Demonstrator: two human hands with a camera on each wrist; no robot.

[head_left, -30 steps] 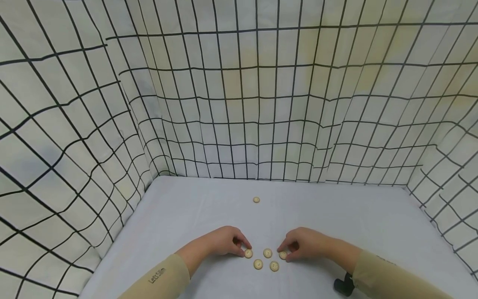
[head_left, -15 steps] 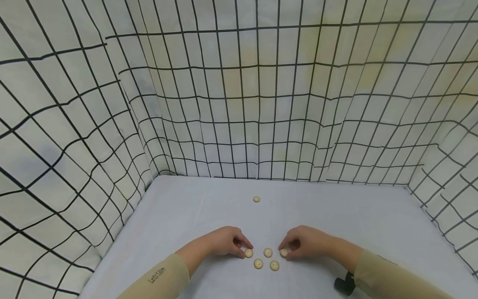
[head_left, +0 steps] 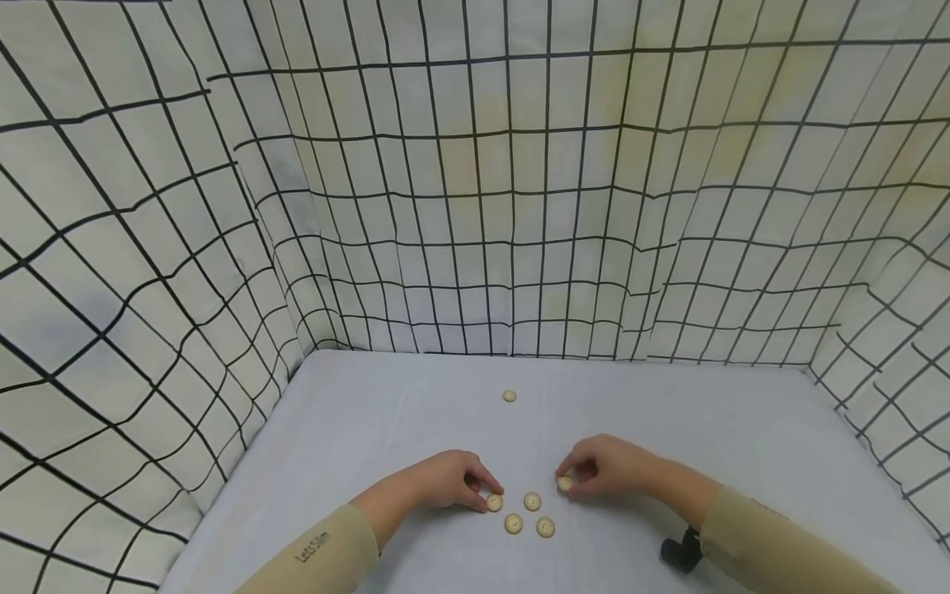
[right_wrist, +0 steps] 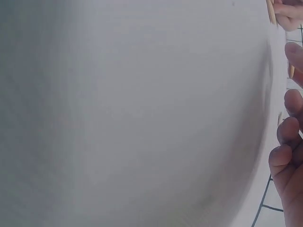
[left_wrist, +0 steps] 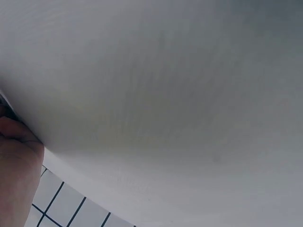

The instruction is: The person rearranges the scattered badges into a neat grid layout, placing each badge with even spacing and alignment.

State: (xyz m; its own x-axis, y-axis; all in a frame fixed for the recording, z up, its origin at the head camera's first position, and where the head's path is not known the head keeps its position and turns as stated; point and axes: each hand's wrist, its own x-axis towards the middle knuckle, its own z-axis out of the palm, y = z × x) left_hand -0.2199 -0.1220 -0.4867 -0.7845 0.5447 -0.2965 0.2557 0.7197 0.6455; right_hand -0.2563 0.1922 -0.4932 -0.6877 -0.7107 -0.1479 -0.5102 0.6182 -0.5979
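Small round pale wooden buttons lie on a white-covered table. In the head view my left hand (head_left: 451,480) pinches a button (head_left: 494,502) at the left of the group, low at the table. My right hand (head_left: 610,467) pinches another button (head_left: 565,484) between thumb and forefinger, a little beyond the group's right side. Between the hands lie a middle button (head_left: 532,501) and two nearer ones, a left button (head_left: 514,523) and a right button (head_left: 545,527). In the right wrist view the pinched button (right_wrist: 291,70) shows edge-on; the left wrist view shows only part of the left hand (left_wrist: 19,165).
A lone button (head_left: 510,396) lies farther back on the table (head_left: 386,396). White walls with a black grid (head_left: 475,206) close off the back and both sides. A black wrist device (head_left: 681,553) sits under the right forearm.
My right hand has moved away from me with its button, out of line with the others. The left hand and the remaining buttons stay where they were.
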